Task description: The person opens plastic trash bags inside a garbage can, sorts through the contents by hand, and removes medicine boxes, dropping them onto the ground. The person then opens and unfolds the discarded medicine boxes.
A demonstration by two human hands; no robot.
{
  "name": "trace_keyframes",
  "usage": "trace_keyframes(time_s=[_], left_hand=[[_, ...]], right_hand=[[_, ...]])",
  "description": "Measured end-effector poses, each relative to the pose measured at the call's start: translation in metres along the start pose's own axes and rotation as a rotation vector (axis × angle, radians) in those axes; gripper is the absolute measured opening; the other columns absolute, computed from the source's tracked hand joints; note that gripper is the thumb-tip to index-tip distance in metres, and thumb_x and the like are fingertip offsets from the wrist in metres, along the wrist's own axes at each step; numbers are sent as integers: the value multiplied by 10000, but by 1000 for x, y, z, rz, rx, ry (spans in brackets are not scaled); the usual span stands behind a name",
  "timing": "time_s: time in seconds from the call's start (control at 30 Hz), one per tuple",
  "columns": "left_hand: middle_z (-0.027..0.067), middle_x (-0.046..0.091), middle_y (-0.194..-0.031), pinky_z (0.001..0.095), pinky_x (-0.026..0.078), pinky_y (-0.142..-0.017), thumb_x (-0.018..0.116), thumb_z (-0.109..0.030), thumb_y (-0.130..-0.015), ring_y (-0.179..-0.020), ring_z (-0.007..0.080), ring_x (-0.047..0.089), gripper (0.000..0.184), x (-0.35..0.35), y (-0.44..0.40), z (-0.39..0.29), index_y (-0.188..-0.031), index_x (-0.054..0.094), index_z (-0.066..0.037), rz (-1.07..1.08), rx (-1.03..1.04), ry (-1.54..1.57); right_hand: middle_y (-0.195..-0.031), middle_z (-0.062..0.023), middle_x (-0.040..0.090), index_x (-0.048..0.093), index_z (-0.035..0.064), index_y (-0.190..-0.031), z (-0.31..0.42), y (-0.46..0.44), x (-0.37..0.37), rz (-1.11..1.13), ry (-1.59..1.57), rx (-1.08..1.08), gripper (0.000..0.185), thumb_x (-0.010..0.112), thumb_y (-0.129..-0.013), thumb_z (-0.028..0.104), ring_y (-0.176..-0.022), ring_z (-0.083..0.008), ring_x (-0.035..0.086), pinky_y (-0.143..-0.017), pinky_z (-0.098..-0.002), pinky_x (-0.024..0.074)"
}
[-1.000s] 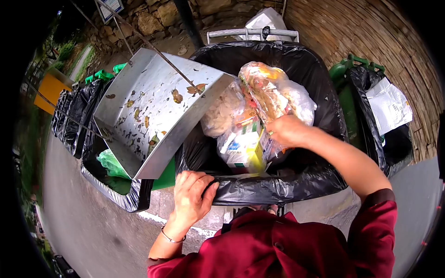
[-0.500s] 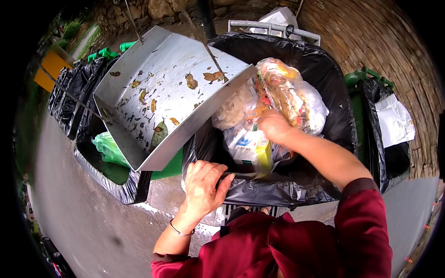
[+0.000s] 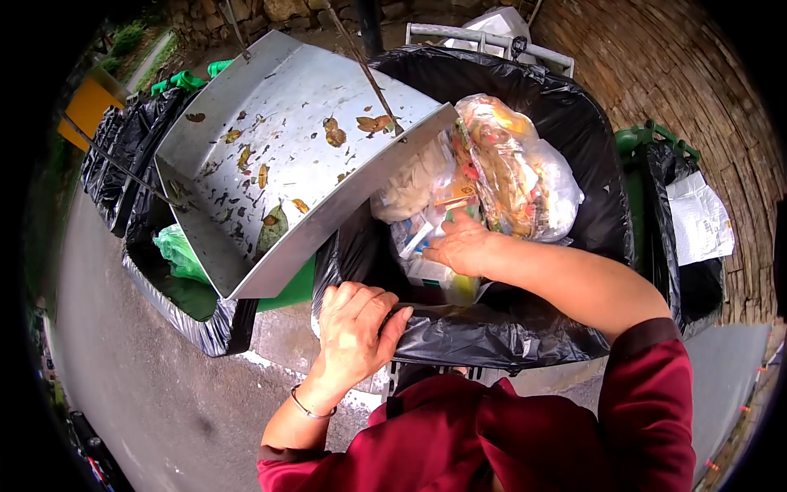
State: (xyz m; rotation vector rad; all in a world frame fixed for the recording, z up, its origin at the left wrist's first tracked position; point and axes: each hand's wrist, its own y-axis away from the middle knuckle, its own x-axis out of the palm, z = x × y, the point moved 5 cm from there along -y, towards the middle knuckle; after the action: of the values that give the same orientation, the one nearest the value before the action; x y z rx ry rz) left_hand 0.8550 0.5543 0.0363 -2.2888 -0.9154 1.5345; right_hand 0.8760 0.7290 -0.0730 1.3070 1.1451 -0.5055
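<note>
Inside a large bin lined with a black bag (image 3: 508, 340), my right hand (image 3: 467, 243) rests on the rubbish, its fingers stretched apart over a white and yellow box (image 3: 447, 283). Whether its fingertips pinch any of the packaging is hard to see. Beside that hand lies a clear plastic bag of food waste (image 3: 529, 184). A second clear bag with pale contents (image 3: 414, 184) sits to its left. My left hand (image 3: 357, 332) is wrapped over the near left rim of the bin, gripping the edge and its liner.
A metal dustpan (image 3: 303, 164) holding dry leaves leans over the bin's left side. Under it stands a smaller lined bin with a green bag (image 3: 179, 252). At right is a green bin (image 3: 635, 189) with white packaging (image 3: 698, 217) on it. A stone wall (image 3: 656, 74) rises behind.
My right hand has shifted slightly left and down, from blurred motion to fingers spread over the box. The view has moved slightly. My left hand still grips the rim.
</note>
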Motion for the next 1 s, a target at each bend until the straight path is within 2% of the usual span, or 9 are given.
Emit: trace_keyframes(time_s=[0.07, 0.33, 0.47, 0.5, 0.53, 0.6, 0.67, 0.77, 1.0], left_hand=[[59, 608, -765, 339, 398, -653, 730, -114, -660, -719, 237, 552, 181, 0, 0, 1, -784, 621, -41, 2, -4, 4], [60, 601, -757, 341, 393, -636, 733, -126, -660, -703, 236, 547, 188, 0, 1, 4, -780, 615, -42, -9, -14, 8], [58, 595, -773, 337, 383, -632, 736, -131, -659, -709, 226, 539, 207, 2, 2, 4, -800, 612, -44, -12, -8, -7], [57, 592, -792, 335, 377, -635, 738, -132, -655, -722, 218, 533, 222, 3, 2, 4, -816, 611, -45, -4, 1, -14], [57, 592, -792, 335, 377, -635, 738, -132, -655, -722, 218, 533, 222, 3, 2, 4, -816, 611, -45, -3, 1, -15], [57, 591, -796, 335, 377, -634, 738, -138, -659, -725, 217, 534, 222, 3, 2, 2, -816, 612, -45, 19, -16, -22], [58, 592, -799, 335, 377, -634, 738, -140, -660, -728, 217, 534, 224, 3, 2, 2, -819, 613, -44, 14, -16, -19], [61, 595, -792, 337, 382, -633, 739, -141, -655, -719, 225, 537, 227, 1, 2, 4, -815, 613, -41, -3, -18, -6], [69, 592, -793, 342, 391, -629, 747, -130, -633, -714, 235, 539, 232, 0, 0, 6, -796, 609, -38, -20, -23, 44]], right_hand=[[-1201, -5, 553, 538, 163, -1211, -7, 4, 2, 74, 59, 32, 393, 463, -826, 161, -1129, -221, 485, -923, -467, 324], [-998, -70, 570, 545, 49, -1150, 7, 28, -1, -77, -123, 32, 408, 545, -753, 144, -998, -251, 500, -869, -462, 344], [-1077, -135, 532, 515, 98, -1213, 31, 4, -1, -146, -321, 30, 403, 443, -826, 188, -1031, -268, 476, -885, -442, 347], [-1117, -156, 506, 491, 189, -1260, 38, -16, 19, -112, -220, 36, 417, 392, -856, 225, -1029, -299, 467, -866, -505, 364], [-1117, -156, 506, 491, 189, -1260, 44, -23, 27, -113, -221, 36, 417, 392, -856, 225, -1029, -299, 467, -866, -505, 364], [-1124, -151, 497, 488, 271, -1258, 57, -30, 31, -248, 284, 56, 414, 398, -854, 240, -1020, -331, 457, -776, -562, 390], [-1094, -148, 500, 517, 312, -1215, 58, -34, 33, -311, 356, 47, 388, 413, -849, 236, -999, -346, 454, -682, -559, 399], [-1004, -186, 507, 577, 229, -1096, 25, -13, 14, -201, -79, 99, 314, 466, -803, 210, -955, -325, 481, -741, -482, 407], [-913, -141, 511, 551, 154, -1047, -29, 64, -2, -330, -177, 129, 289, 493, -767, 106, -943, -303, 490, -809, -425, 401]])
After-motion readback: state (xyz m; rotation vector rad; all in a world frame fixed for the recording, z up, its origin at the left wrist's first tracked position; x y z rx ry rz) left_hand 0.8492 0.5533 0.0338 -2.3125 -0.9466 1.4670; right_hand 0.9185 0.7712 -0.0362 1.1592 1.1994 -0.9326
